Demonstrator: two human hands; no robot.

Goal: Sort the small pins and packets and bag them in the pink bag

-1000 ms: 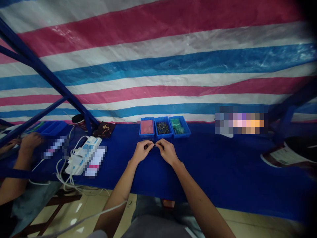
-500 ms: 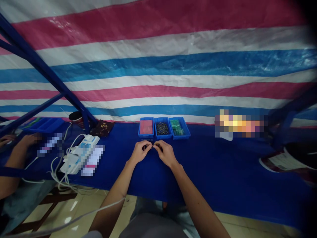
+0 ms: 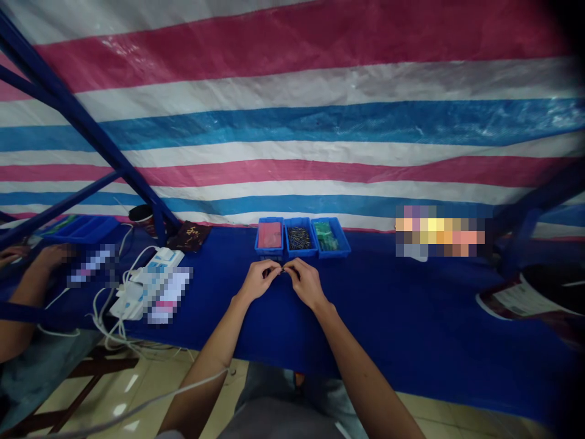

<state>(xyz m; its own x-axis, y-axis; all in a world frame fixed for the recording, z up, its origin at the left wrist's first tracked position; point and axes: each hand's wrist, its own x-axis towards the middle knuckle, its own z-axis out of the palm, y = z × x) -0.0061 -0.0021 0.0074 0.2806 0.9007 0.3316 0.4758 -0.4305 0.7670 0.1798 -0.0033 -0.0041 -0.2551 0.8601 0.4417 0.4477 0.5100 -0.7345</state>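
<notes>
We pinch a tiny, seemingly unfinished piece between left hand and right hand; near the table far edge, the blue screw bin looks well stocked.

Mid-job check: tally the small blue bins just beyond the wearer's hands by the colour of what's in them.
Pink-filled bin: 1
Dark-filled bin: 1
Green-filled bin: 1
Total: 3
</notes>
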